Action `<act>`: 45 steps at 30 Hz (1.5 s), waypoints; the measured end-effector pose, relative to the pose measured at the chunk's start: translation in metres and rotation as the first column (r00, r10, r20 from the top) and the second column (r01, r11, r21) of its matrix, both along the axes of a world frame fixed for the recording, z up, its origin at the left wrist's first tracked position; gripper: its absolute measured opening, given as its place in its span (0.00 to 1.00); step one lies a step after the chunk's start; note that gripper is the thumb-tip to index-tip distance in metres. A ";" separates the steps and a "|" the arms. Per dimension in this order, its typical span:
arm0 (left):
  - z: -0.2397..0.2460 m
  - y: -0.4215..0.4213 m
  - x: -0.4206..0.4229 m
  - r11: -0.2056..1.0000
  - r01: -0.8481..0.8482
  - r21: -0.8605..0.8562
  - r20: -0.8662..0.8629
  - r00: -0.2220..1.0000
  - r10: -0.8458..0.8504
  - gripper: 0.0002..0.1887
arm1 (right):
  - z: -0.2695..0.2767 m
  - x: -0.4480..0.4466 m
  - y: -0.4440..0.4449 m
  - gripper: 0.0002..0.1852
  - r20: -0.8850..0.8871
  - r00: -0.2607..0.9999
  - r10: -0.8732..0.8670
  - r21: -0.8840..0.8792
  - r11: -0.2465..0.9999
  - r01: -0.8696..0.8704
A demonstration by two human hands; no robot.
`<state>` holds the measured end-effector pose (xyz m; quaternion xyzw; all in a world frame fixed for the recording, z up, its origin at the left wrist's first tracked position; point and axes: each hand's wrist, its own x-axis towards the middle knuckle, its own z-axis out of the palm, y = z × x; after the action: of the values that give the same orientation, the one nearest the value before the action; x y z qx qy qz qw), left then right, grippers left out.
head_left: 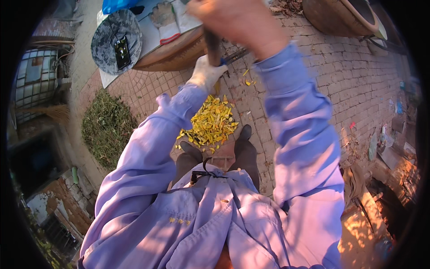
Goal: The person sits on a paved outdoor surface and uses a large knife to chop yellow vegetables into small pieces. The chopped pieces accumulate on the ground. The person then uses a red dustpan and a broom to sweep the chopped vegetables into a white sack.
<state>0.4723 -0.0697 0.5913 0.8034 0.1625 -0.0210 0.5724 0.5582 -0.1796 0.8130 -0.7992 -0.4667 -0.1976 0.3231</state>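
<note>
My left hand [205, 72], in a pale knitted glove, is above the near side of the heap of cut yellow pieces [215, 122]; what it grips is largely hidden. A dark tool with a thick handle or blade [212, 45] stands between my hands, its kind unclear. My bare right hand [235, 20], blurred, is raised at the top and closed around the tool's upper part. A few yellow pieces [248, 83] lie apart on the paving, right of my glove.
A large brown clay vat [174, 55] stands ahead, with a board on it bearing a work glove [164, 20]. A camouflage hat [100, 43] holds a phone [122, 53]. Left is a heap of cut greenery [107, 131]. Another vat [336, 16] stands upper right. My shoes flank the yellow heap.
</note>
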 end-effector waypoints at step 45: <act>-0.073 0.059 0.019 0.868 -0.496 -0.006 0.186 0.852 0.489 0.22 | 0.025 0.044 0.135 0.11 -0.219 0.926 0.307 -0.156 0.926 -0.344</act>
<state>0.4915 -0.0108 0.5183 0.7454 0.3104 0.2027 0.5541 0.6022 -0.0444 0.8382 -0.7528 -0.5770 -0.0178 0.3162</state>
